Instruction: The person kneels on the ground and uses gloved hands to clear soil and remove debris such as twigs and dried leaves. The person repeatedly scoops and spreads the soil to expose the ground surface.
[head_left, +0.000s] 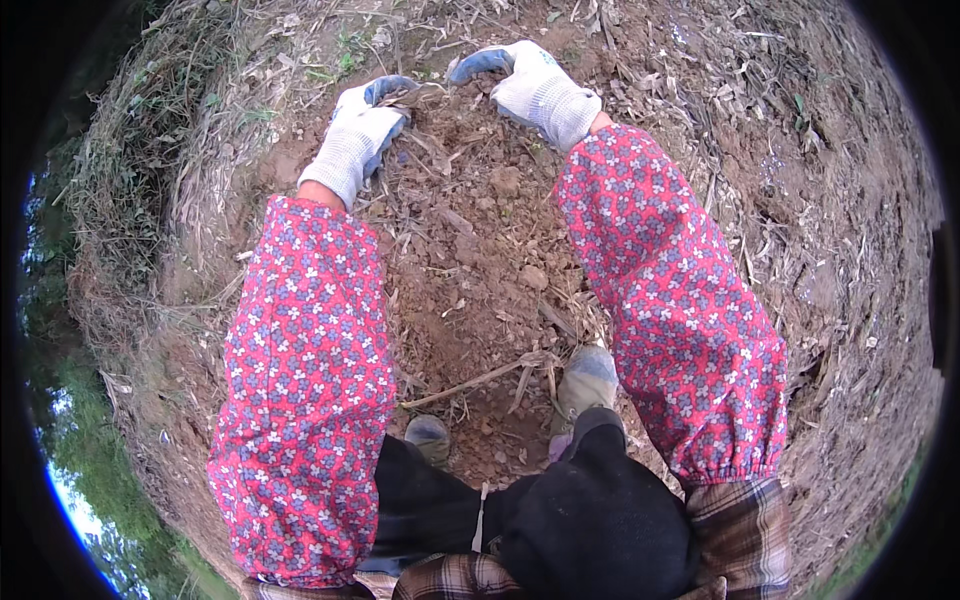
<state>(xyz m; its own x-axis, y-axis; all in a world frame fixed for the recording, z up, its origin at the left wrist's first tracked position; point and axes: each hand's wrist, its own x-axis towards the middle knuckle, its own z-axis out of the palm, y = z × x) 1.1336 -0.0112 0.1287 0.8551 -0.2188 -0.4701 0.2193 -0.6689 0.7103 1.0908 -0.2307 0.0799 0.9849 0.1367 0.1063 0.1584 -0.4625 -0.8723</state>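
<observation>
White knit work gloves with blue coated palms cover both hands. My left hand (358, 133) is at the upper left of the middle, its thumb and fingers closed on a piece of dry plant leaf (421, 94). To the right of it, my right hand (529, 88) is low over the soil, with one blue-coated finger bent toward the left hand. Its palm side faces away, so whether it holds anything is hidden. Loose brown soil (480, 247) with clods and dry plant scraps lies below and between the hands.
My shoes (589, 375) stand on the soil, close to a long dry stalk (472, 384). Dry leaf litter (675, 97) spreads to the right. A bank of tangled weeds (142, 135) rises at the left. A small green plant (346, 61) grows beyond my left hand.
</observation>
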